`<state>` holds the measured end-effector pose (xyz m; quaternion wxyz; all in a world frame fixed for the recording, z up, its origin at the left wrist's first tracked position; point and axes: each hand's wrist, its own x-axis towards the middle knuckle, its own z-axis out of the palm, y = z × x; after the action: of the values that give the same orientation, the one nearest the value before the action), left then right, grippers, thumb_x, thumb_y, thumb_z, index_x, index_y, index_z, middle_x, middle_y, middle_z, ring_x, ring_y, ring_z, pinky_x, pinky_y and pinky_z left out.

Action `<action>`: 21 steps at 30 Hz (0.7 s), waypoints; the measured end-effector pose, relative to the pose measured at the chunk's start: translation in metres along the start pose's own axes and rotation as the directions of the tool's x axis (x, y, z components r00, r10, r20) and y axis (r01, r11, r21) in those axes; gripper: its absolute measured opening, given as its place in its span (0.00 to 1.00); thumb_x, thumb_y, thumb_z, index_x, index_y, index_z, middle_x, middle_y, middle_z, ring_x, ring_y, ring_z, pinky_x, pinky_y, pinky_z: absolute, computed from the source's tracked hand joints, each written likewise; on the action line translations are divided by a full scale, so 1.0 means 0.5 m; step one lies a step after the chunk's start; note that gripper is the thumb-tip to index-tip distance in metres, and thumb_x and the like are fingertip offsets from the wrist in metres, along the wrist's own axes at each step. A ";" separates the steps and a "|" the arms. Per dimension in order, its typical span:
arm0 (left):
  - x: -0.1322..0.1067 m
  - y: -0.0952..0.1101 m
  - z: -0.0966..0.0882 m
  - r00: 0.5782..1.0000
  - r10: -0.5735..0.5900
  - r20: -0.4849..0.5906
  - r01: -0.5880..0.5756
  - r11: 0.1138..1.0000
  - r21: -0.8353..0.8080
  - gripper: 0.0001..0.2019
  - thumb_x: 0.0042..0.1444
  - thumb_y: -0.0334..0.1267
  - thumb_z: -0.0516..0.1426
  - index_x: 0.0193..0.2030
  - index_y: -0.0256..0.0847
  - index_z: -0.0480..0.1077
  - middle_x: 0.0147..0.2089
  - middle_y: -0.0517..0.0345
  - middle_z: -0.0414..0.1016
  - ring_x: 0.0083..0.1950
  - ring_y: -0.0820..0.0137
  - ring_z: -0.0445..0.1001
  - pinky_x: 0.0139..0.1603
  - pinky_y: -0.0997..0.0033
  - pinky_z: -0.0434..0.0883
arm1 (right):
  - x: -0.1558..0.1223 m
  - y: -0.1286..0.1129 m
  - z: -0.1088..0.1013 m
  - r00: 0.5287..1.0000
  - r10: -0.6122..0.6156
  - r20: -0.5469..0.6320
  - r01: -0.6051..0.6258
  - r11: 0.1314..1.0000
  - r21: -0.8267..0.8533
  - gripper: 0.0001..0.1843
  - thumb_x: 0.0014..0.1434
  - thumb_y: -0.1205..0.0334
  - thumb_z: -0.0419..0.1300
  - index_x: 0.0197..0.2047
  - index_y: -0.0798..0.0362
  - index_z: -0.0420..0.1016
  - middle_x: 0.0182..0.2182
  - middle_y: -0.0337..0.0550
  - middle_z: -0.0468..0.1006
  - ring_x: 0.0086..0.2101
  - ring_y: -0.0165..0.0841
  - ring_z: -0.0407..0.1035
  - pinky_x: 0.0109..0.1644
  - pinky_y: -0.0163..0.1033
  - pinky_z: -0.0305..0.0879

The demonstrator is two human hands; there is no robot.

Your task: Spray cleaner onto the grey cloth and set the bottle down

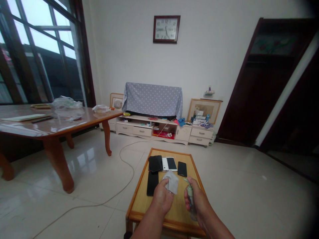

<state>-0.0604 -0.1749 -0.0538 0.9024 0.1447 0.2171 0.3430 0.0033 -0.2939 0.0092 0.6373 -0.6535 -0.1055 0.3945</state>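
My left hand (pixel 163 196) holds a light grey cloth (pixel 171 182), pinched under the thumb, above a small wooden table (pixel 179 210). In my right hand (pixel 198 196) is a small spray bottle (pixel 190 199) with a pale green top, held upright, its nozzle turned toward the cloth. Beyond my hands several phones lie on the tabletop. One black phone (pixel 152 183) is just left of my left hand; other dark phones (pixel 156 163) overlap behind it. A white phone (pixel 164 164) sits beside a dark-screened phone (pixel 171 163), and another black phone (pixel 182 169) lies farther right.
A larger wooden table (pixel 87 123) with plastic bags (pixel 66 102) stands at the left. A cable (pixel 104 202) runs across the tiled floor. Against the far wall is a low white cabinet (pixel 124 128) with a cloth-covered object (pixel 153 99) and framed pictures (pixel 213 111).
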 end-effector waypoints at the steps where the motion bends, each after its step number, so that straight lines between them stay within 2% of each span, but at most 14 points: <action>1: -0.001 -0.002 0.001 1.000 -0.005 0.002 0.005 1.000 -0.002 0.16 0.54 0.30 0.58 0.51 0.34 0.71 0.49 0.45 0.80 0.45 0.63 0.79 0.47 0.66 0.75 | -0.001 0.000 0.000 1.000 0.003 -0.003 -0.003 1.000 0.003 0.35 0.57 0.29 0.53 0.18 0.53 0.68 0.14 0.38 0.66 0.13 0.27 0.59 0.17 0.33 0.54; 7: 0.005 -0.017 0.000 1.000 -0.015 0.004 0.015 1.000 -0.006 0.16 0.54 0.31 0.59 0.50 0.34 0.71 0.46 0.46 0.80 0.43 0.64 0.79 0.46 0.67 0.73 | -0.002 -0.001 0.003 1.000 -0.005 0.012 0.004 1.000 0.028 0.36 0.55 0.27 0.53 0.20 0.53 0.69 0.14 0.38 0.67 0.14 0.27 0.61 0.18 0.32 0.56; 12: 0.007 -0.025 0.000 1.000 -0.006 0.020 0.007 1.000 -0.018 0.13 0.55 0.35 0.58 0.47 0.35 0.71 0.43 0.48 0.80 0.42 0.63 0.79 0.48 0.66 0.72 | 0.000 0.003 0.020 1.000 -0.020 -0.001 0.020 0.998 0.060 0.32 0.58 0.31 0.52 0.21 0.52 0.67 0.13 0.37 0.66 0.13 0.27 0.59 0.17 0.32 0.55; 21: -0.010 -0.020 -0.001 0.999 0.017 0.046 -0.017 1.000 -0.011 0.12 0.54 0.37 0.58 0.45 0.36 0.71 0.41 0.51 0.80 0.41 0.64 0.78 0.47 0.66 0.70 | 0.000 0.010 0.043 1.000 0.010 0.013 -0.011 0.998 0.067 0.34 0.57 0.29 0.53 0.20 0.52 0.67 0.14 0.38 0.67 0.14 0.27 0.60 0.18 0.33 0.58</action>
<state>-0.0581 -0.1855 -0.0569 0.9049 0.1498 0.1933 0.3483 -0.0123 -0.2788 0.0074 0.6562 -0.6297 -0.0927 0.4053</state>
